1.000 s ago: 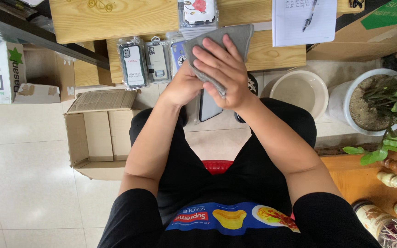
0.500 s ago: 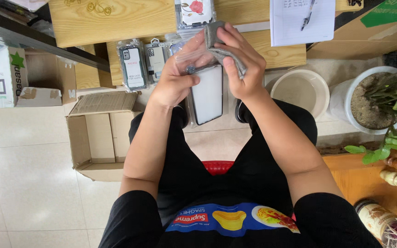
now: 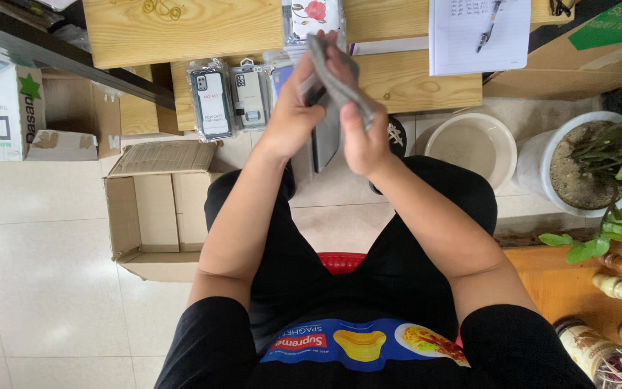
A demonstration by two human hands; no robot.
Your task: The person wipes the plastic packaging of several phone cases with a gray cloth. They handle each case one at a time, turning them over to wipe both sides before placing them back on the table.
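I sit with both hands raised in front of me over my lap. My left hand (image 3: pixel 291 108) grips a dark, flat phone case (image 3: pixel 323 144), which is turned edge-on and hangs down between my hands. My right hand (image 3: pixel 360 130) pinches a thin grey sleeve (image 3: pixel 331 68) that runs from my fingertips down across my palm, right against the case. The two hands touch at the fingertips. Whether part of the case sits inside the sleeve is hidden by my fingers.
An open cardboard box (image 3: pixel 154 209) stands on the tiled floor at my left. Packaged phone cases (image 3: pixel 214 101) lean on a low wooden shelf (image 3: pixel 404 83) ahead. A white basin (image 3: pixel 473 144) and a potted plant (image 3: pixel 592 162) are at my right, with a sheet of paper and pen (image 3: pixel 480 29) above.
The case and sleeve, held flat and face-up a second ago, have been turned edge-on and lifted slightly. My right hand has drawn the grey sleeve aside from the case.
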